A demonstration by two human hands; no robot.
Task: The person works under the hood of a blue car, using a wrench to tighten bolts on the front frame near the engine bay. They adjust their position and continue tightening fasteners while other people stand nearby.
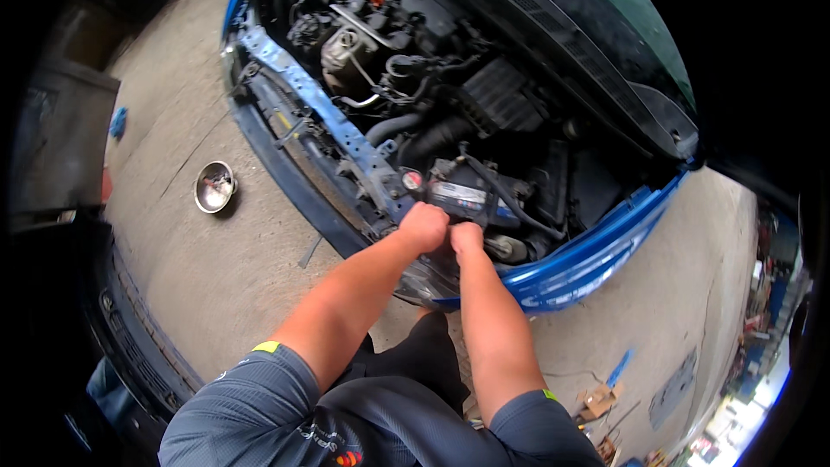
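Both of my hands reach over the front corner of a blue car's open engine bay. My left hand (424, 227) is closed at the end of the blue metal crossbar (333, 112), with its fingers curled down out of sight. Right beside it, my right hand (468, 239) is closed too, and whatever it grips is hidden below. A clear-lensed headlight (425, 280) sits under my forearms. Just beyond the hands stand a car battery (458, 194) with a pale label and a round red-and-white cap (411, 180).
The engine (398, 0) and a black ribbed air box (503, 95) fill the bay. A blue fender (571, 281) curves along its right side. A round metal bowl (214, 188) with small parts rests on the concrete at left. Cardboard scraps (598, 400) lie at lower right.
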